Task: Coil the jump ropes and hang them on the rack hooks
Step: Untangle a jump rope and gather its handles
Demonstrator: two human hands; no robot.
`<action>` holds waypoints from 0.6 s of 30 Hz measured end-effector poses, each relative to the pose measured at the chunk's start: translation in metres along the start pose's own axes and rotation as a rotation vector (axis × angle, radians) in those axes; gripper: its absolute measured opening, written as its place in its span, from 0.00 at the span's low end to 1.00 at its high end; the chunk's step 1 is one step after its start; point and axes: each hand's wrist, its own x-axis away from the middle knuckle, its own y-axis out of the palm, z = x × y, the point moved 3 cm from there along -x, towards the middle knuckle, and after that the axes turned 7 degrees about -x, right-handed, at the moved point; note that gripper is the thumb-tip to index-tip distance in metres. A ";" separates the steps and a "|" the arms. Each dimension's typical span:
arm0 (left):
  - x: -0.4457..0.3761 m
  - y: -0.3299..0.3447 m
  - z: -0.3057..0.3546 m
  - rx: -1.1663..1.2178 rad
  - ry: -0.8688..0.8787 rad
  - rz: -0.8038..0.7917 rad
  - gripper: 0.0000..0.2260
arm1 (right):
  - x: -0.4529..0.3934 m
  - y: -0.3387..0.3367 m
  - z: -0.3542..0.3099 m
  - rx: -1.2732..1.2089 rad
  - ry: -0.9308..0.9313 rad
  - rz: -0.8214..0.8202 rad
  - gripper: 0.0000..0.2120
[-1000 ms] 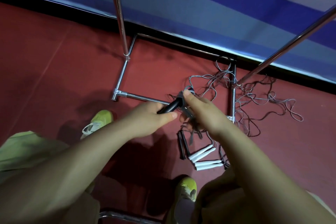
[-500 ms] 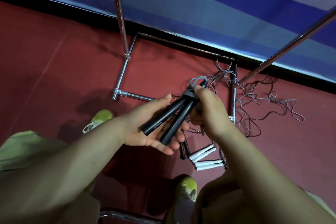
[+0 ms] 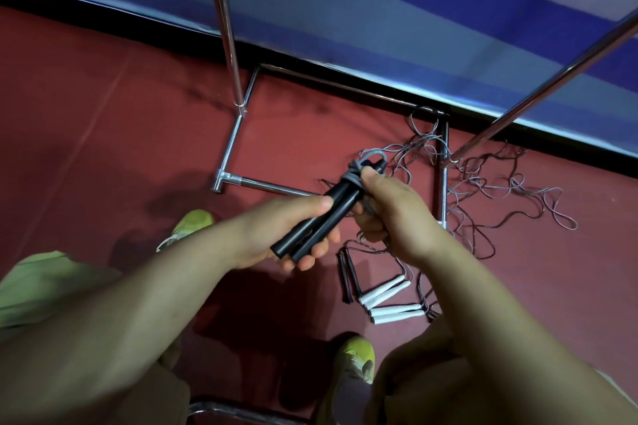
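Two black jump-rope handles (image 3: 324,217) lie side by side in my left hand (image 3: 286,235), whose thumb and fingers curl round them. Grey cord (image 3: 355,176) is wound around the handles' upper ends. My right hand (image 3: 386,214) pinches that wound cord with its thumb on top. A tangle of thin grey and dark rope (image 3: 483,193) sprawls on the red floor to the right. White handles (image 3: 390,304) and a pair of dark handles (image 3: 346,279) lie on the floor below my hands. The chrome rack (image 3: 231,72) stands behind; no hooks are in view.
The rack's base bars (image 3: 266,185) lie on the floor in front of me, with a slanted chrome pole (image 3: 538,90) at right. A blue padded wall (image 3: 345,10) rises behind. My green shoes (image 3: 355,359) stand near the bottom, and another chrome bar (image 3: 234,412) is at the bottom edge.
The black handles have come out lengthwise across my left palm and tilted up to the right. My right hand has shifted onto the cord wound at their upper ends.
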 end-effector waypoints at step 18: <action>0.009 -0.010 0.010 -0.794 -0.049 0.612 0.21 | 0.003 0.001 0.004 0.137 0.090 0.240 0.21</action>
